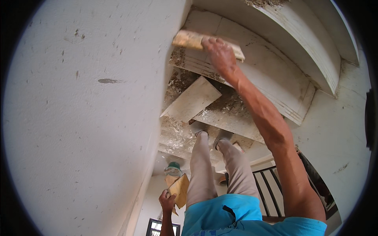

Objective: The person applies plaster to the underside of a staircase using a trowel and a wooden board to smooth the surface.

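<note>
My right hand (219,53) is closed around a long, flat, wood-coloured block (187,39), its edges smeared by motion. The block is held over a pale stair step (252,65), its left end close to the white wall (98,118). Whether it has bristles underneath cannot be made out. Low in the view, beside my legs, my left hand (167,200) pinches a folded piece of yellow-brown cardboard (179,190). A loose pale rectangular slab (193,98) lies tilted on the steps below the right hand, with dust and white flakes around it.
Curved steps (311,43) rise at the upper right, with debris on one. My feet (222,137) stand on the littered lower steps. A green-rimmed bucket (173,169) sits lower down. A black railing (269,185) runs at the lower right.
</note>
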`<state>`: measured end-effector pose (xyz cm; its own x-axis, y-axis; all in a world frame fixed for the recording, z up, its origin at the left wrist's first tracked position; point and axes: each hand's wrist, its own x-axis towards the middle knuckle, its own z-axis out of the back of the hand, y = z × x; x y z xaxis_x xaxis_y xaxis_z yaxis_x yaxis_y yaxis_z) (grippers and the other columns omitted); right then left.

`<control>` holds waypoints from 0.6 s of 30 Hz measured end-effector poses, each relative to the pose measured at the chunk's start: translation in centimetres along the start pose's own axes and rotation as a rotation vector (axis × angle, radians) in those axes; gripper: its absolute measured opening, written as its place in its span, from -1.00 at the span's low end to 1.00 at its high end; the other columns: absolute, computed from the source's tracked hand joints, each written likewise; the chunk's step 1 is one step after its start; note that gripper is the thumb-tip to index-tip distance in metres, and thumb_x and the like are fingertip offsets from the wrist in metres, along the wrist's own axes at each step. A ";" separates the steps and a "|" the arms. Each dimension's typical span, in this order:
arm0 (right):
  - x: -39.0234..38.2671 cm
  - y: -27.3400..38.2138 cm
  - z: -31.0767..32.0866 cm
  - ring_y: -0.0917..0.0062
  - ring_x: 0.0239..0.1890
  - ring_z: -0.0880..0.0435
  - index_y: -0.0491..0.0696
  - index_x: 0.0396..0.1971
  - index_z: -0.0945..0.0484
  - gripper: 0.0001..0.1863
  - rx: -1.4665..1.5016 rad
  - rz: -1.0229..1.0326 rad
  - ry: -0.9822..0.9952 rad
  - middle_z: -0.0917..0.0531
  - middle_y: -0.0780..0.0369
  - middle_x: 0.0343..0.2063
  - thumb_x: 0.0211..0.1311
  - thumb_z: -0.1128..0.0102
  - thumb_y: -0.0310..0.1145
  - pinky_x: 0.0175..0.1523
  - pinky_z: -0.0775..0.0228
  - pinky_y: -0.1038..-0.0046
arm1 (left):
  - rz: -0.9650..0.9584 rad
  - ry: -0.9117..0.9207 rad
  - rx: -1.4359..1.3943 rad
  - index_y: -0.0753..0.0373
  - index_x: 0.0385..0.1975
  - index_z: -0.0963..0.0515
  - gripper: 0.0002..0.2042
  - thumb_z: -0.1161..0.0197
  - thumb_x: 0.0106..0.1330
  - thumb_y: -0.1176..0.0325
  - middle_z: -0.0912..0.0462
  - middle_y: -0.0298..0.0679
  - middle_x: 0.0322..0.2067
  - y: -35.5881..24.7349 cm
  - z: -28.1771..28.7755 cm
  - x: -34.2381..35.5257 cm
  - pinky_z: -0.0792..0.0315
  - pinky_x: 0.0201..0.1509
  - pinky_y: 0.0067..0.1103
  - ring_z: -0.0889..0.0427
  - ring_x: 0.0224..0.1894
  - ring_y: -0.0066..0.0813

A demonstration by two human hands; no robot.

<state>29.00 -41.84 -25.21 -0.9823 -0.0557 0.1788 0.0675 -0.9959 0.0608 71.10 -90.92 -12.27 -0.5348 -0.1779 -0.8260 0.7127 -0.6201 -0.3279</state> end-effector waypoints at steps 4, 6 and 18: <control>-2.5 4.1 3.0 0.28 -0.16 -0.65 -0.13 -0.02 -0.46 -0.68 -0.036 0.041 0.274 -0.62 0.10 -0.17 0.19 -0.08 -0.57 -0.12 -0.62 0.36 | 0.006 0.009 -0.062 0.38 -0.40 -0.52 -0.78 -0.38 -0.05 0.50 -0.64 -0.18 -0.49 -1.6 -0.2 0.4 -0.48 -0.27 -0.51 -0.58 -0.45 -0.46; -4.5 5.1 3.1 0.28 -0.16 -0.64 -0.17 -0.01 -0.45 -0.68 -0.033 0.136 0.236 -0.61 0.08 -0.14 0.21 -0.08 -0.54 -0.11 -0.61 0.34 | 0.017 0.011 -0.099 0.38 -0.37 -0.54 -0.77 -0.37 -0.05 0.51 -0.64 -0.18 -0.48 -2.6 0.0 0.5 -0.48 -0.26 -0.52 -0.59 -0.45 -0.47; -3.2 -1.5 5.5 0.32 -0.22 -0.71 0.05 0.06 -0.55 -0.59 0.059 -0.219 0.205 -0.70 0.17 -0.11 0.30 0.07 -0.62 -0.20 -0.66 0.38 | 0.036 -0.031 -0.045 0.40 -0.32 -0.55 -0.73 -0.37 -0.06 0.52 -0.66 -0.19 -0.47 -2.2 1.5 -0.2 -0.49 -0.26 -0.53 -0.60 -0.43 -0.48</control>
<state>32.97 -39.77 -20.46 -0.9890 0.1404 -0.0463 -0.1454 -0.9803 0.1337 68.96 -90.68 -10.72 -0.5218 -0.2240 -0.8231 0.7510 -0.5783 -0.3187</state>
